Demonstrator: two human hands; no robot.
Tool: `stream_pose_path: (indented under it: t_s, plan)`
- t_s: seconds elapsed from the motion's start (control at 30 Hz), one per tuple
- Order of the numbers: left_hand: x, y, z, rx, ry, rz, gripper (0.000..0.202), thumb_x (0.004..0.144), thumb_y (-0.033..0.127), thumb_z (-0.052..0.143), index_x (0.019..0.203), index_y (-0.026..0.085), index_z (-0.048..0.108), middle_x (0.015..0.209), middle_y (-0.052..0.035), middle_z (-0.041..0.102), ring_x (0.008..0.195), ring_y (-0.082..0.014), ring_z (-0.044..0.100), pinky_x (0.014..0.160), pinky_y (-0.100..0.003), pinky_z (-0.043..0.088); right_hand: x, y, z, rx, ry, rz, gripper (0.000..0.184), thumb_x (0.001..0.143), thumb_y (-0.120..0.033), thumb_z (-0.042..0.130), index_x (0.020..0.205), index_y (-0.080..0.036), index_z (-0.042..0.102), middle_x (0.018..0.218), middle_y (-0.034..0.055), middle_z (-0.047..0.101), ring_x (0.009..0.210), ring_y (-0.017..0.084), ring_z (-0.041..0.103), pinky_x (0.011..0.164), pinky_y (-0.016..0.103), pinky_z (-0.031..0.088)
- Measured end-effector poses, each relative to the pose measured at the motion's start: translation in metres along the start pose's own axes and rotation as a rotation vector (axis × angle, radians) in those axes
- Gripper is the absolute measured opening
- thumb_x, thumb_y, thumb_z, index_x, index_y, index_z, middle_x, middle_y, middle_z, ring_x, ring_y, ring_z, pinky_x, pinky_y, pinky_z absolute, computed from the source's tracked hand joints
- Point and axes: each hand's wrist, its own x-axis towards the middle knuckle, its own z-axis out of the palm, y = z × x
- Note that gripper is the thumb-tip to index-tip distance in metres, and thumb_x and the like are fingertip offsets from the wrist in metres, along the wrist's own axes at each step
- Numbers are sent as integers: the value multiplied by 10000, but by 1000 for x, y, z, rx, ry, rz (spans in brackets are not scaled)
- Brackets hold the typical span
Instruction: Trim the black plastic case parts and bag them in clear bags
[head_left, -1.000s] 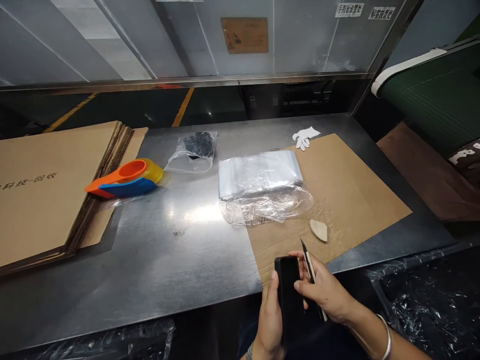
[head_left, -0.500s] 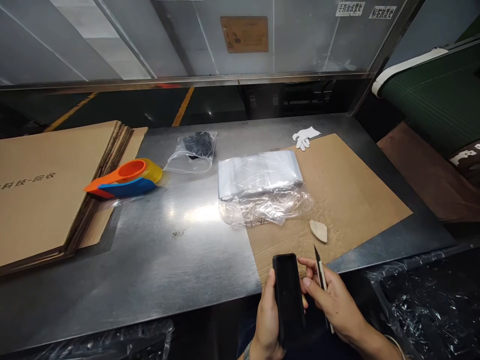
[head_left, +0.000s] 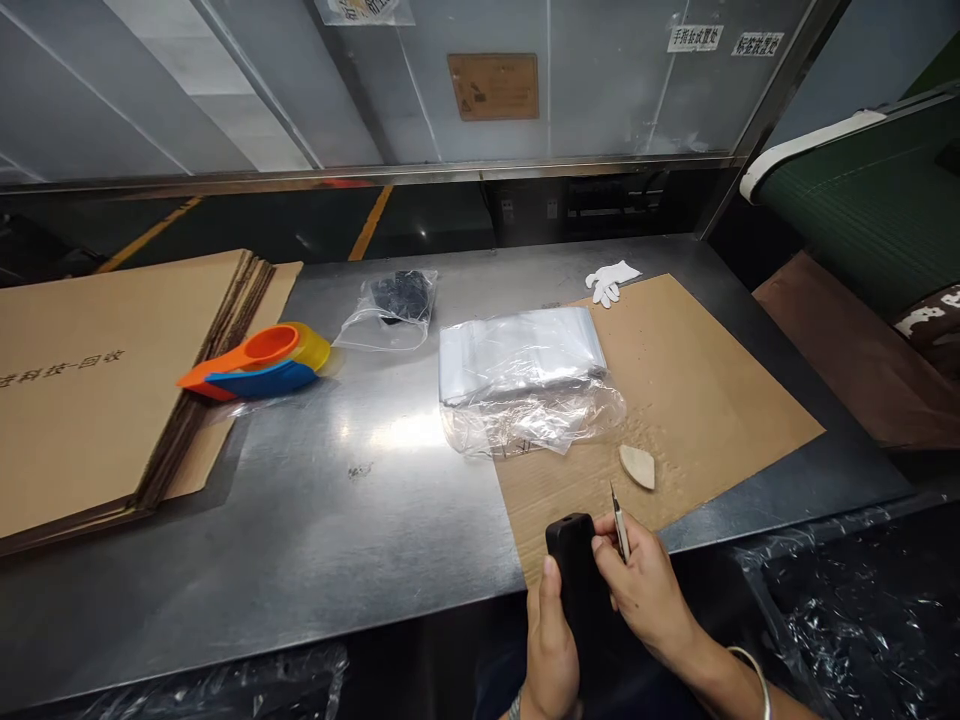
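Gripping black case (head_left: pixel 574 570) between fingers (head_left: pixel 550 600), blade (head_left: pixel 619 520) alongside

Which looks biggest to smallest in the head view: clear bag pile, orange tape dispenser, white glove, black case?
1. clear bag pile
2. orange tape dispenser
3. white glove
black case unranked: nearest the camera, partly covered.

Your steel desk (head_left: pixel 337 520) carries a stack of flat cardboard (head_left: pixel 90 390) at far left. An orange-blue tape dispenser (head_left: pixel 259 360) sits at the stack's edge, partly over the steel. Mid-back there's a clear bag with something dark inside (head_left: pixel 390 305). On your right half lies a brown cardboard sheet (head_left: pixel 690 390), with a white glove (head_left: pixel 611 280) at its far corner and a small beige piece (head_left: pixel 637 466) near you. A pile of clear plastic bags (head_left: pixel 525 375) straddles the sheet's edge and the steel.
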Motion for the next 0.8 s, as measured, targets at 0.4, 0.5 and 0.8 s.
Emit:
stream_pose_path:
  t_s: [0.4, 0.5, 0.8]
  plan:
    - [-4, 27, 16, -177, -279, -292, 597, 822, 578, 369, 838, 61, 668, 706, -114, 677, 654, -199, 617, 720, -326, 499, 5, 2, -7, 261, -225, 52, 293, 826, -446, 545, 812, -159, 494, 551, -63, 433, 407, 89, 467, 393, 190, 400]
    - [-1, 32, 18, -281, -291, -268, 546, 842, 526, 380, 826, 60, 664, 742, -109, 673, 596, -161, 585, 664, -289, 497, -7, 5, -14, 88, -247, -38, 326, 752, -247, 627, 1046, -181, 503, 804, 0, 506, 743, 149, 547, 677, 255, 476]
    - [5, 36, 15, -294, -361, -368, 607, 856, 541, 317, 721, 64, 665, 567, -94, 624, 530, -155, 585, 523, -232, 473, -30, 9, -25, 226, -465, 92, 648, 739, -218, 577, 1332, -260, 319, 989, 26, 441, 727, 131, 419, 680, 259, 393]
